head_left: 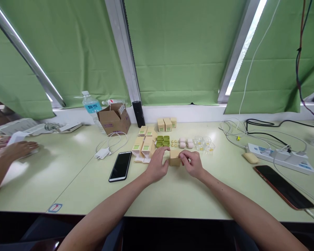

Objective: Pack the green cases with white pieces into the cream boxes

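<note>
A small brown cardboard box point(175, 160) stands on the table between my two hands. My left hand point(158, 164) is at its left side, thumb and fingers spread apart and curved toward it. At the box's right edge, my right hand point(192, 163) has its fingertips pinched together against the cardboard. Just behind are green square cups point(163, 141), tiny yellowish pieces point(174, 143), pink-white small jars point(186, 143) and clear plastic cups point(204, 143). Left of these lie opened cartons with green labels point(142, 147). More closed small boxes point(164, 124) stand farther back.
A black phone point(120, 166) and a white charger point(103, 153) lie left. Behind them are a brown carton point(114, 119), a water bottle point(92, 107) and a black cylinder point(138, 114). Right are a power strip point(277, 158), cables and another phone point(284, 186). Another person's hand point(19, 150) rests far left.
</note>
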A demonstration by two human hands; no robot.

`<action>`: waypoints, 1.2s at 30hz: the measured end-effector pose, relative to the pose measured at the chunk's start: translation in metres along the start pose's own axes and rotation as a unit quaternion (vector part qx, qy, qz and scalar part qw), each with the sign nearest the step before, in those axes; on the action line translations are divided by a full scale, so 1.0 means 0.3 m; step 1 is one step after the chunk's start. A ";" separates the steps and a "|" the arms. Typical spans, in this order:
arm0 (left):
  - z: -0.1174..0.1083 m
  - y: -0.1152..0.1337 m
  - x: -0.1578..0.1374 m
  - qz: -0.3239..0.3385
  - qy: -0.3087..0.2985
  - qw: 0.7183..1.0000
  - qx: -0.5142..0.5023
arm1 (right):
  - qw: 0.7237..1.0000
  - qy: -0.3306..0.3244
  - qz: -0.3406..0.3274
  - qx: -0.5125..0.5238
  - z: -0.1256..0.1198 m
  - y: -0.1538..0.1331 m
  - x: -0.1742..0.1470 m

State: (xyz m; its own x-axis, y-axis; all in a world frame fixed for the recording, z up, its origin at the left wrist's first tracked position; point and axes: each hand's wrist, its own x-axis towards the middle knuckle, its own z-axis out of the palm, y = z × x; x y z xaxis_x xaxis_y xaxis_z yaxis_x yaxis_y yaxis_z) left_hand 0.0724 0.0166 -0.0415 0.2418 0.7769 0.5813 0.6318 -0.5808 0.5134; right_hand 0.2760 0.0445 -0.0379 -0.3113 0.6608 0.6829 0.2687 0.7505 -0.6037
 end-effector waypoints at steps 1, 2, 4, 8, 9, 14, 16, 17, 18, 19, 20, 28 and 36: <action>0.002 -0.002 0.000 -0.011 -0.003 1.000 0.006 | 1.000 -0.007 0.001 0.003 0.000 -0.003 -0.002; 0.004 -0.004 -0.001 -0.019 -0.006 1.000 0.012 | 1.000 -0.014 0.006 0.000 0.000 -0.006 -0.003; 0.005 -0.004 0.000 -0.025 -0.002 0.999 0.020 | 0.999 -0.017 0.025 -0.032 -0.002 -0.007 0.001; -0.008 0.004 0.005 -0.021 0.025 0.999 0.016 | 0.985 0.019 0.109 -0.132 -0.018 0.012 0.026; -0.012 0.006 0.007 -0.020 0.026 0.999 0.011 | 0.981 0.028 0.132 -0.141 -0.024 0.020 0.033; -0.013 0.010 0.012 -0.017 0.034 0.999 0.008 | 0.973 0.039 0.192 -0.119 -0.034 0.044 0.048; -0.009 0.007 0.013 -0.019 0.039 0.999 0.012 | 0.975 0.035 0.190 -0.114 -0.028 0.042 0.046; -0.007 0.005 0.013 -0.021 0.041 0.999 0.014 | 0.975 0.034 0.185 -0.115 -0.023 0.039 0.043; -0.006 0.003 0.013 -0.022 0.042 0.999 0.015 | 0.976 0.034 0.179 -0.118 -0.017 0.036 0.041; -0.005 0.002 0.013 -0.022 0.042 0.999 0.016 | 0.977 0.034 0.174 -0.123 -0.012 0.033 0.039; -0.005 0.001 0.013 -0.020 0.041 0.999 0.017 | 0.977 0.034 0.168 -0.129 -0.006 0.030 0.036; -0.009 0.014 0.013 -0.017 0.032 0.999 0.023 | 0.973 -0.010 0.164 -0.161 0.021 0.029 0.021; -0.006 0.018 0.012 -0.010 0.034 0.999 0.035 | 0.973 -0.014 0.154 -0.169 0.075 0.064 0.017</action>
State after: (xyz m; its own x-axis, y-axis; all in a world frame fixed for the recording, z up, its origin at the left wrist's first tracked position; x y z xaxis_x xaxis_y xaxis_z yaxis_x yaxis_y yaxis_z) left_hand 0.0752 0.0159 -0.0354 0.1803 0.7686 0.6138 0.6868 -0.5451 0.4808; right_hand 0.2590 0.0623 -0.0554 -0.1921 0.8576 0.4771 0.6366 0.4789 -0.6044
